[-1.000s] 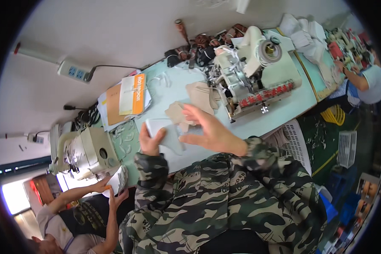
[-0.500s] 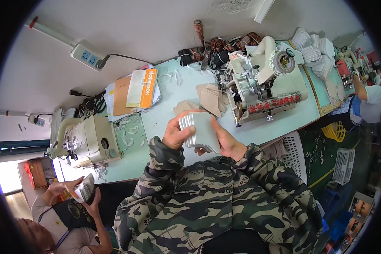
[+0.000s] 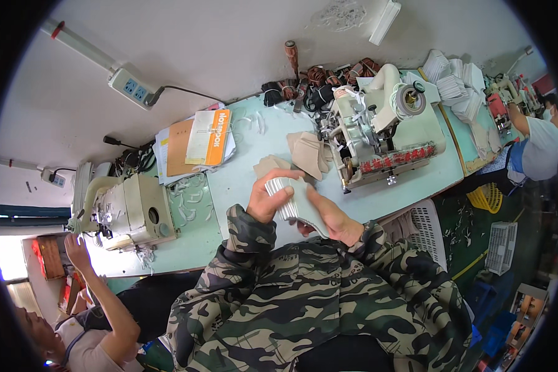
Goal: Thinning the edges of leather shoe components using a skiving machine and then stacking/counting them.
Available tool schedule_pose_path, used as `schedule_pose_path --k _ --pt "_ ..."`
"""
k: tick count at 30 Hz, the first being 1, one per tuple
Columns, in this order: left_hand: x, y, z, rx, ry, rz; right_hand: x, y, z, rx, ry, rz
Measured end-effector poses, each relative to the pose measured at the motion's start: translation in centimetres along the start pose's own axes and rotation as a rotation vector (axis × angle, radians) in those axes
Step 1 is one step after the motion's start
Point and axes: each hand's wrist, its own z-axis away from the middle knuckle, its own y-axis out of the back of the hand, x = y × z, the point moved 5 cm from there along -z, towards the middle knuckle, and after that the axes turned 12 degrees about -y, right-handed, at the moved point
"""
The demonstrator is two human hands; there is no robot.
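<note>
Between my two hands, above the table's front edge, is a stack of pale grey-white cut fabric pieces (image 3: pixel 299 201). My left hand (image 3: pixel 268 197) is closed on the stack's left end, with the thumb across the fanned edges. Along the right side my right hand (image 3: pixel 336 217) grips it, thumb on the top face and fingers underneath. The pieces look bent and tilted, their layered edges facing left. Just beyond my hands lie beige cut pieces (image 3: pixel 309 154) in loose piles on the pale green tabletop (image 3: pixel 242 186).
A sewing machine (image 3: pixel 384 127) stands right of my hands, another machine (image 3: pixel 133 208) at left. Papers with an orange-edged notebook (image 3: pixel 211 139) lie at back left. A co-worker's arm (image 3: pixel 102 291) reaches toward the left machine. A white basket (image 3: pixel 429 232) stands below the table's right edge.
The stack in my hands has been bent and turned, its edges more fanned. The co-worker at left, who was holding a bundle, now has an arm raised toward the left machine.
</note>
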Motion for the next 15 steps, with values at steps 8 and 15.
schedule_pose_path --k 8,15 --pt "0.2 -1.2 -0.4 -0.105 0.052 -0.045 -0.6 -0.7 -0.3 0.071 -0.008 -0.006" --pt "1.9 0.0 -2.2 -0.017 0.018 0.042 -1.2 -0.1 1.4 -0.079 -0.011 0.027"
